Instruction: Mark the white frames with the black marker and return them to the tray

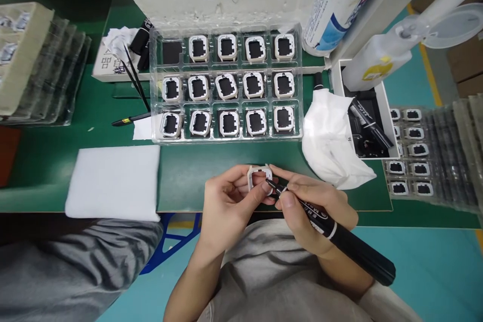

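Observation:
My left hand (230,204) pinches a small white watch-case frame (250,177) just above the table's front edge, its thumb across the lower side. Between the fingers of my right hand (317,206) is a black marker pen (350,246), its tip touching or very near the frame's inner right edge. Beyond my hands lies a clear plastic tray (237,140) with rows of similar white frames (227,85) in its pockets. The pocket at its back left corner (171,52) holds no frame.
White foam sheet (113,181) lies left, crumpled white cloth (332,136) right. A white box (394,146) holds markers and a bottle (373,63). Stacked trays stand at far left (71,70) and right (441,156). Tweezers (136,80) lean by the tray; another person's leg (75,266) shows lower left.

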The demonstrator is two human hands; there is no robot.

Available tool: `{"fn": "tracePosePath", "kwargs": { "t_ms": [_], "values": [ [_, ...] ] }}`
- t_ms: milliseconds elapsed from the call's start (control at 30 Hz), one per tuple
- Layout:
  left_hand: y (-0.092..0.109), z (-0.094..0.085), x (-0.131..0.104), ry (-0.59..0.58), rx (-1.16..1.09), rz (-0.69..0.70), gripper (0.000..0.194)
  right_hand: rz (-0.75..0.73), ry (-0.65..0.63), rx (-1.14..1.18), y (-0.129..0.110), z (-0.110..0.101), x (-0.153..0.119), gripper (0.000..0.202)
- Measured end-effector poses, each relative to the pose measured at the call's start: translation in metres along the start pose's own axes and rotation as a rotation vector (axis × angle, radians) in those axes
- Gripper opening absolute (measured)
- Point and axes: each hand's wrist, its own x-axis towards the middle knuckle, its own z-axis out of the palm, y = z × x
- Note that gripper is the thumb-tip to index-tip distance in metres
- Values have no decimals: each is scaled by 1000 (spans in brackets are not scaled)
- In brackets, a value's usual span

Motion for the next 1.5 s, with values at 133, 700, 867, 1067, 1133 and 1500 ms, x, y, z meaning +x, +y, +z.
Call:
{"fn": "tracePosePath", "kwargs": {
  "t_ms": [133, 700, 867, 1067, 1133, 1500],
  "values": [
    [-6, 3, -3, 38, 75, 73, 12, 25, -6, -5, -1, 0, 0, 37],
    [-17, 7, -8, 130, 439, 410, 6, 63, 19, -58, 0, 1, -5, 34],
    [-16, 7, -9, 127, 469, 421, 7, 84, 26, -57, 0, 0, -5, 30],
    [-16, 6, -9, 124, 504, 460, 8, 84, 30, -75, 0, 0, -5, 27],
    [-17, 6, -9, 122, 495, 468, 9, 80, 29, -78, 1, 1, -5, 24],
    [-16, 4, -8, 86, 298, 327, 13, 81, 1, -40, 0, -2, -6, 28]
  ]
}}
